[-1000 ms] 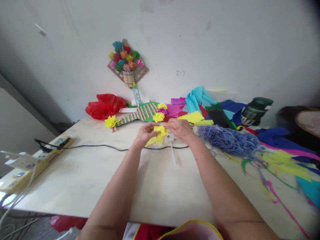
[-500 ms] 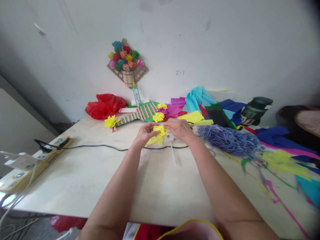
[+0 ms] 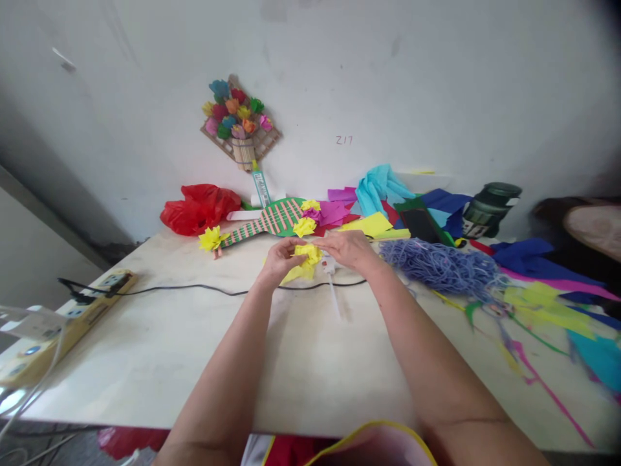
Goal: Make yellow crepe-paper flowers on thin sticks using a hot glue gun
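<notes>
My left hand pinches a crumpled yellow crepe paper flower between thumb and fingers. From the other side, my right hand has its fingers closed at the flower's upper edge; its fingertips are partly hidden. Under my right hand lies a white glue gun, mostly covered, with a pale glue stick pointing toward me. A flat yellow paper piece shows below the flower. Just behind my hands rests a green guitar-shaped craft with pinkish strips and yellow and purple paper flowers on it.
A black cord runs from the power strip on the left to beneath my hands. Purple-blue string lies to the right. Coloured paper, a red bag and a dark green jar stand along the wall.
The view has turned slightly, so the background sits a little further left. My hands keep nearly the same grip on the yellow flower, with only slight finger movement.
</notes>
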Tool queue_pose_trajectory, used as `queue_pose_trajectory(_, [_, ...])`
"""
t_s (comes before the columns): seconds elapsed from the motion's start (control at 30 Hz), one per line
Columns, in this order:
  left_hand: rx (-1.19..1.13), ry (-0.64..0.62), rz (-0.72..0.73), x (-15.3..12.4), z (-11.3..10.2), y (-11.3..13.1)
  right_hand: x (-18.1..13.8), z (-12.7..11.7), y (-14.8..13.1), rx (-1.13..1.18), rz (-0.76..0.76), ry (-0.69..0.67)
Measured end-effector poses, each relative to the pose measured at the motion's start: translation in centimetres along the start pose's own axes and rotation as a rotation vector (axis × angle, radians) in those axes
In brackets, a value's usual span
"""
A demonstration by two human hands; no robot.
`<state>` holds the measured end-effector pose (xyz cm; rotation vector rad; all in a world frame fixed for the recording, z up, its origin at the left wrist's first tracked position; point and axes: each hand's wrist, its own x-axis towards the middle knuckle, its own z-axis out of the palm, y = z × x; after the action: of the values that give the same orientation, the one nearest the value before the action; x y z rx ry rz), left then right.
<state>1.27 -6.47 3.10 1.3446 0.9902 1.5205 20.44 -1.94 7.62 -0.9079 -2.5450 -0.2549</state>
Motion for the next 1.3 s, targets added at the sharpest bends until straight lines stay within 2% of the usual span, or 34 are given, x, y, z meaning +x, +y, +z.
queue_pose_trajectory(0.2, [0.006, 0.019, -0.001, 0.0, 0.0, 0.0, 0.1, 0.0, -0.4, -0.015, 0.048, 0.013])
queue_pose_trajectory(0.4, [0.032, 0.054, 0.000, 0.1, 0.0, -0.1, -0.1, -0.6, -0.5, -0.044, 0.071, -0.037])
queue_pose_trajectory(0.6, [0.033, 0.099, 0.014, 0.3, 0.0, -0.2, -0.3, -1.1, 0.8, -0.049, 0.195, -0.044])
queue_pose_trajectory(0.77, [0.076, 0.117, 0.018, 0.5, -0.1, -0.7, -1.1, -0.2, 3.0, -0.132, 0.398, -0.143])
queue_pose_trajectory(0.93, [0.131, 0.132, 0.021, 0.6, -0.2, -0.8, -2.2, 1.5, 4.9, -0.132, 0.526, -0.308])
queue_pose_trajectory(1.03, [0.140, 0.135, 0.015, 0.6, -0.2, -0.8, -2.3, 1.6, 5.1, -0.106, 0.537, -0.348])
queue_pose_trajectory(1.17, [0.163, 0.164, 0.010, 0.7, -0.5, -1.0, -1.5, 0.4, 4.0, -0.061, 0.520, -0.381])
queue_pose_trajectory(1.3, [0.181, 0.197, 0.011, 0.8, -0.8, -1.3, -0.7, -0.3, 2.7, -0.015, 0.460, -0.570])
